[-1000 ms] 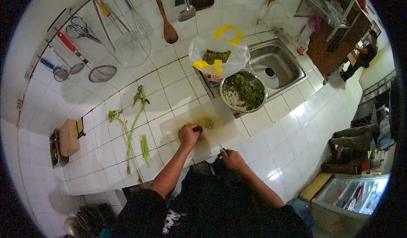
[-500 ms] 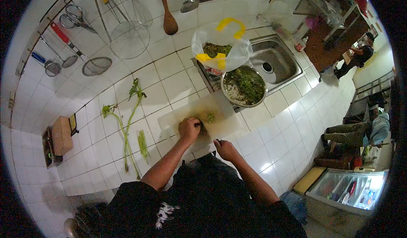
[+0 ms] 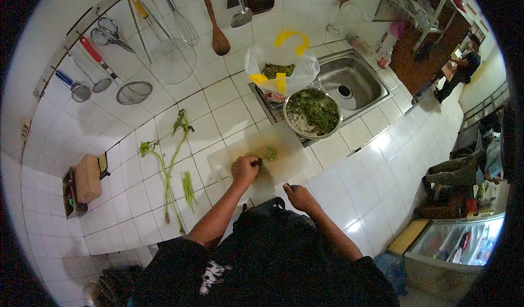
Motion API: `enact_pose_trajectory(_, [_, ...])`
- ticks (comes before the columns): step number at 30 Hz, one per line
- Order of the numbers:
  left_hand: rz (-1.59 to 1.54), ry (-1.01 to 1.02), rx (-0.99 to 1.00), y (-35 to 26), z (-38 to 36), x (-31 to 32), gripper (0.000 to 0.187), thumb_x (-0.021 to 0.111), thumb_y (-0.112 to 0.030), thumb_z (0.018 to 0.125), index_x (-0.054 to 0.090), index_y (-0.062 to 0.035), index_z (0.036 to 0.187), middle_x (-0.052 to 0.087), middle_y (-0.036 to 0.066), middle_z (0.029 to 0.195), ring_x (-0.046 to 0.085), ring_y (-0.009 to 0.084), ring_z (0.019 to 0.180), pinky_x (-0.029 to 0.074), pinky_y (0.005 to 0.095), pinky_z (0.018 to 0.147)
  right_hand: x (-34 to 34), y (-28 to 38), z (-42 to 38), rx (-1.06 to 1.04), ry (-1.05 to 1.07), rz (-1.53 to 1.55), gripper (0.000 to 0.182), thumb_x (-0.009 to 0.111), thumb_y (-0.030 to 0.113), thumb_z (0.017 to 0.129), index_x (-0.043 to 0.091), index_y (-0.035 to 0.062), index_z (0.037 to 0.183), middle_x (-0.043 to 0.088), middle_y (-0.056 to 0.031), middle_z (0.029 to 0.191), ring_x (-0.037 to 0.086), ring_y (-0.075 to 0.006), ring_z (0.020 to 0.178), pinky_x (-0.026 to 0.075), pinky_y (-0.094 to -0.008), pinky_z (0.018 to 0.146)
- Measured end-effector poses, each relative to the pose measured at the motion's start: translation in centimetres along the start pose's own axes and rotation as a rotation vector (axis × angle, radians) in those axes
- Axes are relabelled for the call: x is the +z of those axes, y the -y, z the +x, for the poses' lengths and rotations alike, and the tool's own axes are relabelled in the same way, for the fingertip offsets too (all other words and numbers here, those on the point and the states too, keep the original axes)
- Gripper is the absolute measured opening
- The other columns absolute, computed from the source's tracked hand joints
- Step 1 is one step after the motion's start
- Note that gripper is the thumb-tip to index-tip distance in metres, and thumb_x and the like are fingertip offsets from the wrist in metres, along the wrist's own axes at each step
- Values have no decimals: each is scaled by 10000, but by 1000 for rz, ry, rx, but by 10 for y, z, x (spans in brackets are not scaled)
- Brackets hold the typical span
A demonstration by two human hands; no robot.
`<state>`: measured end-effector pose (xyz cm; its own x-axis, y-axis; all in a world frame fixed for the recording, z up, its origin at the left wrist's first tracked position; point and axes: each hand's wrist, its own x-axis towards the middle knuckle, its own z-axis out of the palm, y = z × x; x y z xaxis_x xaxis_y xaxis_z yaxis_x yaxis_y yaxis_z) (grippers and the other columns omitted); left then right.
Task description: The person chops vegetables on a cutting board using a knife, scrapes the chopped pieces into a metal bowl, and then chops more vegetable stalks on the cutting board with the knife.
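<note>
My left hand is closed, fingertips down on a pale cutting board; whatever it may be pinching is hidden under the fingers. Just beyond those fingers lies a small heap of chopped green stalk pieces. My right hand, at the board's near edge, is wrapped round the handle of a knife, whose blade is hard to make out against the board. Left of the board rest long leafy green stalks and a bundle of short cut stalks.
A steel bowl of chopped greens stands beyond the board, beside a plastic bag and a sink. Strainers, scissors and a wooden spoon hang on the wall. Two people are at the right, near a glass-topped freezer.
My right hand with the knife has drawn slightly right, away from my left hand. My left hand stays at about the same place on the board. The camera view has tilted a little.
</note>
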<state>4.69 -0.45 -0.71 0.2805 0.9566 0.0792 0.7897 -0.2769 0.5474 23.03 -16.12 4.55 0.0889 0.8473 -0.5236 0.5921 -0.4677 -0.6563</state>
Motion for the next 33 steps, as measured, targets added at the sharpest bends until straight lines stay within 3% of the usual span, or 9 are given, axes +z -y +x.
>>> enact_pose_trajectory(8, [-34, -89, 49, 9, -6, 10, 187, 734, -177, 669, 751, -151, 854, 702, 85, 865, 641, 282, 871, 519, 422, 759, 3, 13, 0, 39, 107, 40, 646, 362, 487, 985, 635, -97, 943, 618, -351, 949, 577, -512, 968, 449, -524, 866])
enact_pose_trajectory(10, [41, -93, 46, 9, -6, 10, 185, 747, -188, 667, 752, -150, 848, 695, 95, 866, 636, 290, 867, 517, 422, 767, 12, 11, 12, -29, 25, -10, 653, 364, 494, 981, 640, -96, 934, 619, -352, 940, 580, -510, 965, 447, -529, 867])
enact_pose_trajectory(17, [-12, -27, -2, 6, -5, 6, 207, 747, -175, 679, 747, -140, 883, 682, 94, 874, 627, 285, 877, 515, 424, 768, 10, 0, 5, -28, 35, 11, 617, 337, 460, 1001, 650, -68, 933, 622, -342, 919, 583, -515, 921, 458, -549, 828])
enact_pose_trajectory(19, [38, -107, 127, -4, -15, -4, 206, 737, -160, 689, 741, -134, 893, 680, 89, 891, 621, 281, 884, 514, 423, 770, 18, -2, 15, -45, -38, -4, 617, 342, 464, 1000, 647, -67, 922, 623, -340, 910, 581, -516, 921, 456, -550, 826])
enact_pose_trajectory(21, [37, -90, 127, -1, -16, 2, 194, 729, -158, 696, 740, -130, 889, 680, 84, 896, 620, 281, 886, 512, 423, 774, 20, -3, 16, -73, -116, -20, 616, 348, 468, 999, 644, -66, 911, 624, -337, 901, 579, -518, 921, 454, -551, 823])
enact_pose_trajectory(24, [12, -59, 87, 3, -14, -2, 182, 715, -160, 709, 740, -127, 887, 681, 75, 900, 619, 281, 892, 511, 421, 782, 2, 2, -1, 52, 32, -1, 625, 374, 489, 988, 636, -78, 959, 630, -329, 931, 590, -504, 940, 459, -530, 840])
enact_pose_trajectory(28, [-19, -88, 40, 5, -17, 1, 183, 705, -173, 717, 741, -127, 891, 681, 75, 894, 621, 285, 899, 514, 413, 785, -4, 7, -24, -15, -43, 101, 643, 370, 492, 989, 627, -97, 983, 621, -345, 972, 578, -501, 987, 441, -521, 888])
enact_pose_trajectory(33, [-46, -70, 56, 5, -14, 2, 193, 698, -165, 705, 741, -120, 887, 678, 88, 890, 624, 294, 900, 516, 418, 783, 2, 9, -13, 1, 33, 51, 652, 365, 495, 990, 627, -103, 981, 620, -348, 974, 578, -505, 984, 439, -524, 884])
